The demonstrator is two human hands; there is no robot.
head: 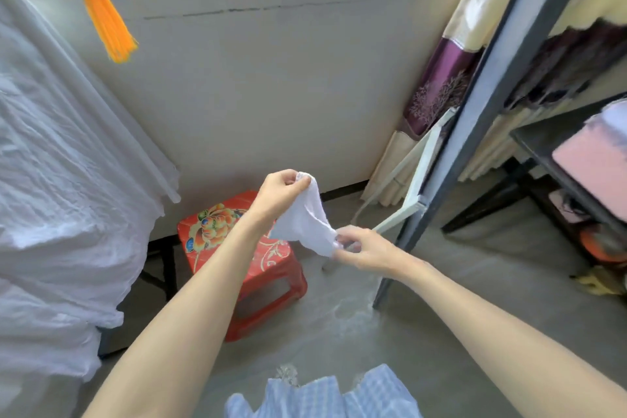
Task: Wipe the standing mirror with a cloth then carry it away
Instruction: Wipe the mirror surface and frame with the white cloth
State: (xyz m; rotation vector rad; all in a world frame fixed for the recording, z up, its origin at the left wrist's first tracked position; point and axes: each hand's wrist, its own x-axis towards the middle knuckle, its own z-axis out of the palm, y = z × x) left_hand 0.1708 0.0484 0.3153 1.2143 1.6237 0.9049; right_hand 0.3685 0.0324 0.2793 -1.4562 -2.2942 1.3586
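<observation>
I hold a small white cloth (305,219) stretched between both hands in front of me, above the floor. My left hand (281,190) pinches its upper corner and my right hand (363,248) pinches its lower corner. The standing mirror (492,95) rises at the right, its dark frame edge slanting from the top right down to the floor near my right hand. Its glass shows a shelf, a pink box and curtains. Neither hand touches the mirror.
A red plastic stool (244,248) with a flower print stands on the concrete floor under my left forearm. White fabric (68,180) hangs at the left, an orange tassel (108,27) above it. A cream and purple curtain (444,71) and a white-framed panel (424,173) lean behind the mirror.
</observation>
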